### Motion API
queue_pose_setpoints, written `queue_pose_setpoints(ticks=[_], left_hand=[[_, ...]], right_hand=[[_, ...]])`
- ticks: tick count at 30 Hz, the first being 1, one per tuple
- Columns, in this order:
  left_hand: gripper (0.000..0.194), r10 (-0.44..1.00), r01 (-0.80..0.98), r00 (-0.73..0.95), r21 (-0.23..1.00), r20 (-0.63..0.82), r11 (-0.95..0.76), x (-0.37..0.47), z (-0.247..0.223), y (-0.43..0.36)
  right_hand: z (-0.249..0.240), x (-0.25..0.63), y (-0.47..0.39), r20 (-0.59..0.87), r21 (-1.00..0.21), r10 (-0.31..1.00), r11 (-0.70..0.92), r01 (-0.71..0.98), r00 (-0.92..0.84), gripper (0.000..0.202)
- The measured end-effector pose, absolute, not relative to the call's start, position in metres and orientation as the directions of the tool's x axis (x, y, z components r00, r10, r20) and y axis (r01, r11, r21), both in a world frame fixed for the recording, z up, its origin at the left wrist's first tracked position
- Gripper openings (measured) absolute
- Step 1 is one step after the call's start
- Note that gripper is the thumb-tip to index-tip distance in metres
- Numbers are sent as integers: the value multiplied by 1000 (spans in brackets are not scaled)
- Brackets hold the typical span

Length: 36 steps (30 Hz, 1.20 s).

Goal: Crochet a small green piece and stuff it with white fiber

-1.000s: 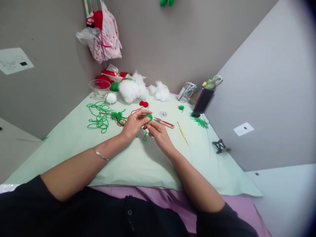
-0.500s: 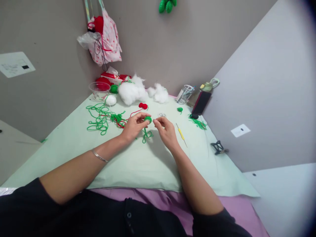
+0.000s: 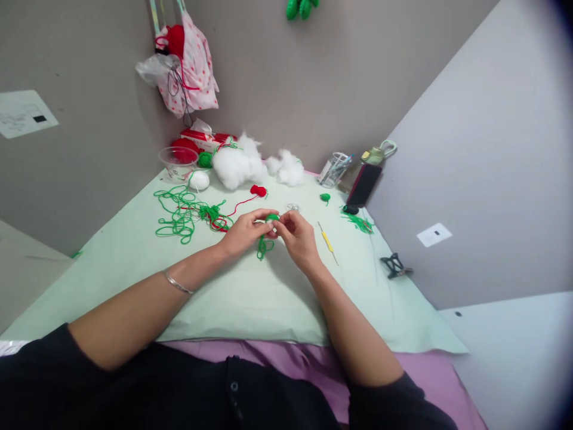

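Observation:
A small green crocheted piece (image 3: pixel 272 218) is held between the thumb and fingers of my left hand (image 3: pixel 248 232). Green yarn (image 3: pixel 264 247) trails from it in loops onto the table. My right hand (image 3: pixel 299 237) is closed in a pinch against the piece's right side; whatever lies between those fingertips is too small to make out. Right of that hand lies a yellow-handled crochet hook (image 3: pixel 328 241). Just beyond the hands are some thin rings (image 3: pixel 293 207) and a small red crocheted piece (image 3: pixel 258 190) with a red strand running left.
Tangled green yarn (image 3: pixel 179 218) spreads at left. Behind are a clear plastic tub (image 3: pixel 178 164), a white yarn ball (image 3: pixel 199 180) and white stuffing (image 3: pixel 237 164). A pen cup (image 3: pixel 335 170), a phone (image 3: pixel 364 185), green strands (image 3: pixel 359 223) and a black claw clip (image 3: pixel 396 266) line the right side.
My right hand has moved left, closing the gap to the green crocheted piece, and its fingertips now meet it. My left hand has shifted slightly right with the piece.

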<state>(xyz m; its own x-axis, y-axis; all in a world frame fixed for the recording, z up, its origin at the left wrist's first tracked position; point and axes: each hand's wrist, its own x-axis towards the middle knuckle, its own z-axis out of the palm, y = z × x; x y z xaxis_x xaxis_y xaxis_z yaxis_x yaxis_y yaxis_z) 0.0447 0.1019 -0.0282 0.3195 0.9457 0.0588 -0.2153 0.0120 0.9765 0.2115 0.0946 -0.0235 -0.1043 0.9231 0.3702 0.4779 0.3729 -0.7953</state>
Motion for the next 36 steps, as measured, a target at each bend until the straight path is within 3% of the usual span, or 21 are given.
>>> queue_pose_setpoints(ticks=[9,14,17,21,26,30,34,36], left_hand=[[36,946,-250,314,968,76,5,43,-32,107],[30,959,-226,256,972,125,-66,43,-32,108],[24,958,-181,256,980,130,-85,41,-30,106],[21,958,-114,261,990,115,-88,38,-30,105],[17,962,-100,243,990,122,-100,37,-31,109],[21,966,-116,225,988,129,-105,37,-33,112],[29,967,-100,222,989,129,-109,38,-36,112],[32,967,-86,219,990,132,-115,38,-37,111]], right_hand=[[-13,223,98,270,-661,943,329,675,-196,15],[-8,271,114,194,-449,976,1,894,96,22],[-12,299,120,126,-322,956,-212,923,263,30],[-20,314,125,52,-263,948,-289,920,313,40],[-19,310,130,25,-384,966,-227,895,256,16],[-4,291,123,40,-591,993,-67,804,112,21],[7,257,103,21,-791,995,76,607,-96,36],[6,241,93,-19,-950,960,69,304,-279,37]])
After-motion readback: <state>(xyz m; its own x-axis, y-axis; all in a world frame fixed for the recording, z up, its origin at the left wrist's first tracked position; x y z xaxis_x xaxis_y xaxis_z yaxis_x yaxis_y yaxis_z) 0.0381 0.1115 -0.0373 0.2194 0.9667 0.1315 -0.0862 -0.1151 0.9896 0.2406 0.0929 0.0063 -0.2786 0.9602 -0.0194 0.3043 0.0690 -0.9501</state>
